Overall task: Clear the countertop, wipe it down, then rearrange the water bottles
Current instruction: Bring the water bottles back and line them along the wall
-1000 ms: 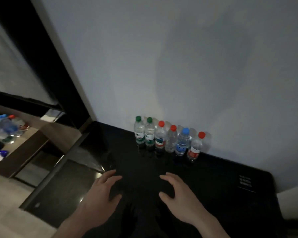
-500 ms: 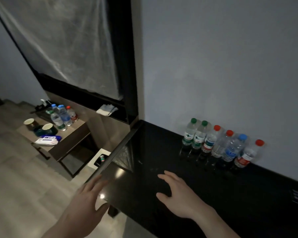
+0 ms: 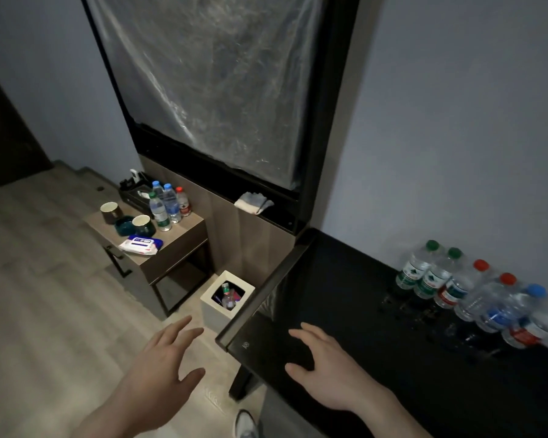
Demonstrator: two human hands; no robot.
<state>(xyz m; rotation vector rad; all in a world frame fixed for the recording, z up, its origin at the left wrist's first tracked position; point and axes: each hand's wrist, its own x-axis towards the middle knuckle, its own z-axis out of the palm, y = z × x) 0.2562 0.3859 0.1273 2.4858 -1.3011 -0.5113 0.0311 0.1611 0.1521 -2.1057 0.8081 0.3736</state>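
Left hand: my left hand (image 3: 159,371) hung over the wooden floor (image 3: 45,311), just left of the tabletop's near corner, fingers (image 3: 178,330) spread apart and holding nothing.
Right hand: my right hand (image 3: 332,371) was palm down over the near left part of the black tabletop (image 3: 345,295), fingers apart and empty; I could not tell whether it touched the surface.
Water bottles: a row of six water bottles (image 3: 475,295) stood upright against the wall at the far right of the tabletop, two green-capped on the left, then two red, one blue, and a red one cut off by the right edge.
Bin: a white square trash bin (image 3: 227,298) sat on the floor just left of the tabletop, with a bottle and other rubbish inside.
Side table: a low wooden side table (image 3: 171,248) further left carried four more bottles, two cups, a dark dish and a pack of wet wipes (image 3: 140,245).
Ledge: a folded cloth (image 3: 253,202) lay on the dark ledge under the plastic-covered panel.
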